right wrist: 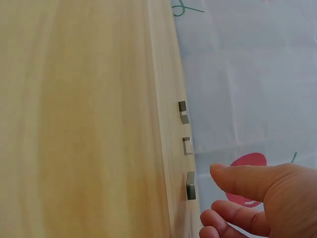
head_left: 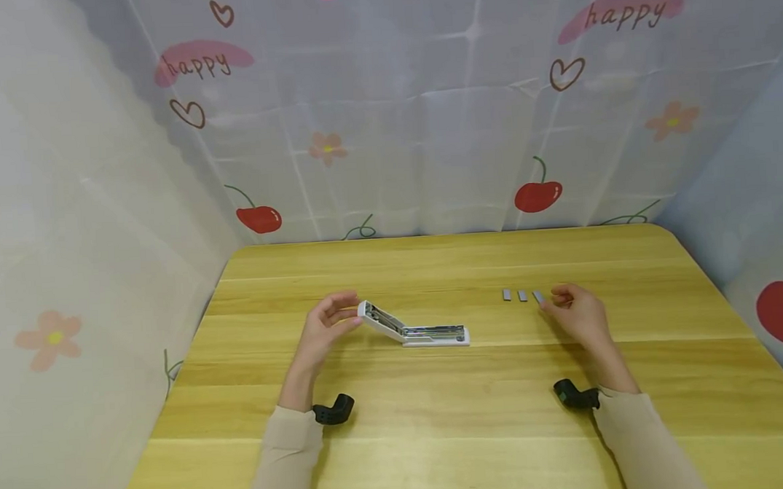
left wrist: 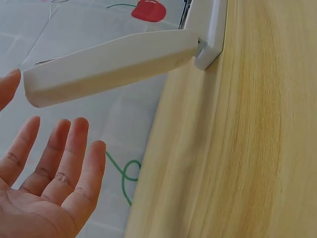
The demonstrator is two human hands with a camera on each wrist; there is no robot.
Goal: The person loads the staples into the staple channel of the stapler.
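Note:
A white stapler lies opened out on the wooden table, with its long arm tilted up to the left and the metal rail on top of the flat part. My left hand is at the raised end. In the left wrist view the left hand's fingers are spread and fairly straight below that end, the thumb close beside its tip; contact is unclear. To the right, three short grey staple strips lie in a row. My right hand is beside the nearest strip, its fingers loosely bent and thumb apart from it.
The wooden table ends at the back against a printed curtain with cherries and hearts. More curtain hangs along the left and right sides. A black wrist camera sits on the left wrist, another on the right.

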